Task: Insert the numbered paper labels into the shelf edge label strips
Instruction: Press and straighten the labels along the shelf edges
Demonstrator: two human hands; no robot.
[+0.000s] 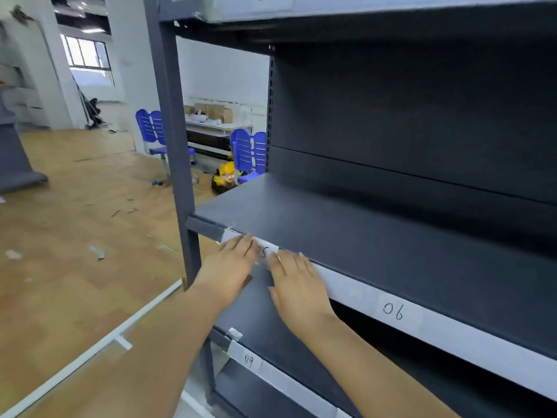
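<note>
A dark grey metal shelf (346,224) carries a white label strip (482,351) along its front edge. A white paper label (265,251) with a handwritten number, partly hidden, lies at the strip's left end. My left hand (229,267) presses flat on the label's left part, fingers together. My right hand (298,282) presses on its right part, fingertips at the shelf edge. Further right the strip shows a label marked 06 (393,312). The strip of the shelf below (286,384) shows a label marked 09 (249,361).
The grey shelf upright (177,146) stands just left of my hands. Beyond it are a wooden floor (75,221) with scraps, two blue chairs (250,152) and a white table (217,125) with boxes. A white rail (90,354) lies on the floor.
</note>
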